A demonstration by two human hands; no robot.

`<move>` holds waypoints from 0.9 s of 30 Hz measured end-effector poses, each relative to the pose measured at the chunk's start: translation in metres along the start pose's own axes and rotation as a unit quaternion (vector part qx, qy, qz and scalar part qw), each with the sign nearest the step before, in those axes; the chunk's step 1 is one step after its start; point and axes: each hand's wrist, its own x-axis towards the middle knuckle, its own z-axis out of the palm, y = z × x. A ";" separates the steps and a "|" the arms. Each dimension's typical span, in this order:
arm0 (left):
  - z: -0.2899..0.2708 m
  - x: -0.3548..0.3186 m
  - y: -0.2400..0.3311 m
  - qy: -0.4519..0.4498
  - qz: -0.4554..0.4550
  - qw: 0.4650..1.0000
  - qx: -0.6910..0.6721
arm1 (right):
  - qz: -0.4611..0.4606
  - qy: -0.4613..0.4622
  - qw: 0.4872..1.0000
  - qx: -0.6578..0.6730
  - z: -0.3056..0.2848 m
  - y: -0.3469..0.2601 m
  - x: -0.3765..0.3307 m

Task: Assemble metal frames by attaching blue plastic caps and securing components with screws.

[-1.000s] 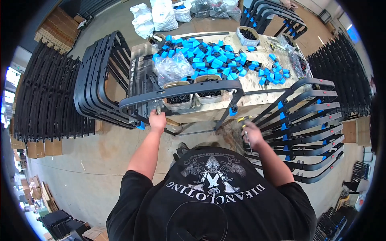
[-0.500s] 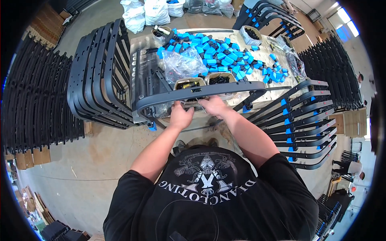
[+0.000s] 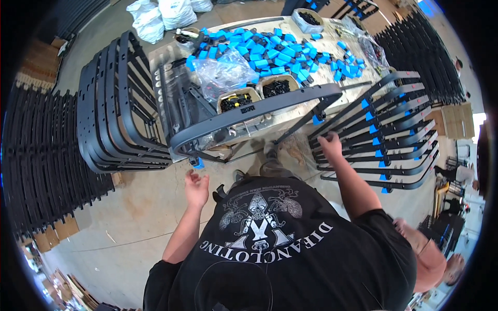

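A long dark grey curved frame [image 3: 259, 113] lies along the front edge of the workbench [image 3: 290, 111], with a blue cap [image 3: 197, 164] on its lower left leg. My left hand [image 3: 196, 187] hangs open just below that leg's end, touching nothing. Fingers spread, my right hand [image 3: 330, 145] hovers beside the stack of similar frames with blue caps [image 3: 386, 129] on the right and holds nothing. Loose blue caps [image 3: 270, 52] cover the bench top.
Two tubs of small black parts [image 3: 254, 98] and a clear plastic bag [image 3: 225, 72] sit behind the frame. Bare frames stand stacked at left [image 3: 111, 114], with more rows along both walls. White sacks [image 3: 166, 14] lie beyond the bench. Another person [image 3: 433, 254] is at lower right.
Both hands have let go of the frame on the bench. My left hand dropped down and left; my right hand moved right toward the capped stack.
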 end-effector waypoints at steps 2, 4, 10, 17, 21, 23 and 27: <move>0.008 0.028 0.007 -0.024 0.013 0.999 -0.040 | -0.064 0.015 0.998 0.011 0.002 -0.020 0.025; 0.022 0.050 0.028 0.001 -0.046 0.999 -0.015 | -0.103 0.034 0.994 0.033 0.011 -0.027 0.049; 0.039 0.035 0.097 0.176 -0.006 0.979 0.106 | -0.071 0.049 0.996 0.023 0.016 -0.071 0.045; 0.019 0.059 0.050 0.086 -0.056 0.989 0.111 | -0.044 -0.096 0.980 -0.169 -0.027 -0.111 0.050; 0.010 0.054 0.126 -0.072 -0.218 0.960 0.159 | 0.019 -0.260 0.940 -0.218 -0.042 -0.092 0.061; 0.008 0.054 0.099 -0.028 -0.188 0.973 0.133 | -0.083 -0.193 0.970 -0.125 -0.035 -0.085 0.058; 0.011 0.054 0.061 -0.027 -0.158 0.976 -0.145 | 0.102 -0.305 0.861 0.394 -0.013 -0.064 0.061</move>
